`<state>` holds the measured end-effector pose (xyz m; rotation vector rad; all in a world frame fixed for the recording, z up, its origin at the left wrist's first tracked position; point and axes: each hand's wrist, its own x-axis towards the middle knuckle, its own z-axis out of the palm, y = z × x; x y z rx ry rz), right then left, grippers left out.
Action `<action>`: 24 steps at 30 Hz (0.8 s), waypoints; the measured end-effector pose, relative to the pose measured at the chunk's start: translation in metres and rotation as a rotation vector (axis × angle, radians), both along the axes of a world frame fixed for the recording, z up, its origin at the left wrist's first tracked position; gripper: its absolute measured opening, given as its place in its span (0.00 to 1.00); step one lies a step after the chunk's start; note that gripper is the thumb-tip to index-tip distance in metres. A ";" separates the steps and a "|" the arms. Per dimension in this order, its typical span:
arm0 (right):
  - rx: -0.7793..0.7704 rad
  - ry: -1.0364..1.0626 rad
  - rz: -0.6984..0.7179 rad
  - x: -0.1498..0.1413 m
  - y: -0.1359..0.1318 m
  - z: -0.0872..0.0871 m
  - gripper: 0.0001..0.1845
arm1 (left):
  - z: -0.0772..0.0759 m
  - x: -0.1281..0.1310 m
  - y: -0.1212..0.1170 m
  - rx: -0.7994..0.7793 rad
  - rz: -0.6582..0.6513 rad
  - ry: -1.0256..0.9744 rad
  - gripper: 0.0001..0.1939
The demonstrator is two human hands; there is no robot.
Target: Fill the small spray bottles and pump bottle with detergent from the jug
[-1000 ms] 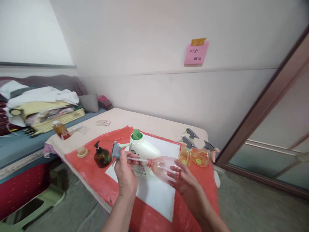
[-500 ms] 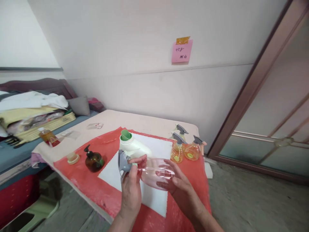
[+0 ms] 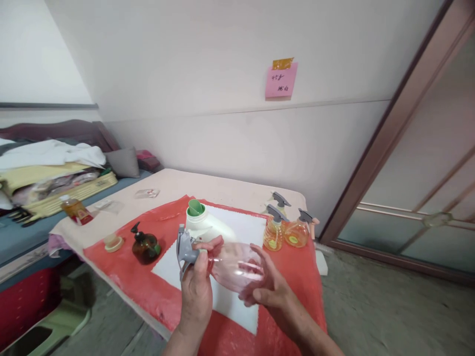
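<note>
A clear pink spray bottle [image 3: 237, 267] with a grey trigger head lies sideways between my two hands, held above the table. My left hand [image 3: 198, 291] is closed around its neck and collar, just below the trigger head. Around the base of the bottle, at the right end, curl the fingers of my right hand [image 3: 272, 287]. Right behind the spray bottle stands a white jug [image 3: 210, 225] with a green inner spout, its lower part hidden. Underneath lies a white sheet [image 3: 241, 314] on a red cover [image 3: 126, 287].
Several spray bottles with grey heads, one an orange bottle [image 3: 273, 236], stand at the right. To the left are a brown pump bottle [image 3: 145, 247] and a round cap [image 3: 113, 243]. A bottle of amber liquid [image 3: 76, 210] lies by the bed. A pink note [image 3: 281, 81] hangs on the wall.
Both hands have shifted the spray bottle slightly left, and its trigger head has turned a little. My right hand's fingers have moved around the base.
</note>
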<state>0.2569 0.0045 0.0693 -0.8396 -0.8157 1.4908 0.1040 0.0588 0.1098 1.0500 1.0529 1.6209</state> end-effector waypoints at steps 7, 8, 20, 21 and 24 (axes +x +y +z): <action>-0.042 0.059 0.088 -0.004 0.001 -0.006 0.37 | -0.010 -0.005 -0.003 0.072 -0.075 0.068 0.14; -0.010 0.076 0.064 -0.003 0.000 -0.005 0.37 | -0.009 -0.006 -0.003 0.069 -0.068 0.076 0.15; 0.023 0.138 0.089 -0.004 -0.002 0.000 0.43 | -0.001 -0.013 -0.005 0.091 -0.037 0.221 0.17; 0.043 0.132 0.077 -0.004 -0.002 0.000 0.47 | 0.000 -0.013 -0.006 0.091 -0.039 0.202 0.16; -0.041 0.114 0.170 -0.005 -0.001 -0.002 0.39 | 0.000 -0.013 -0.007 0.107 -0.056 0.168 0.16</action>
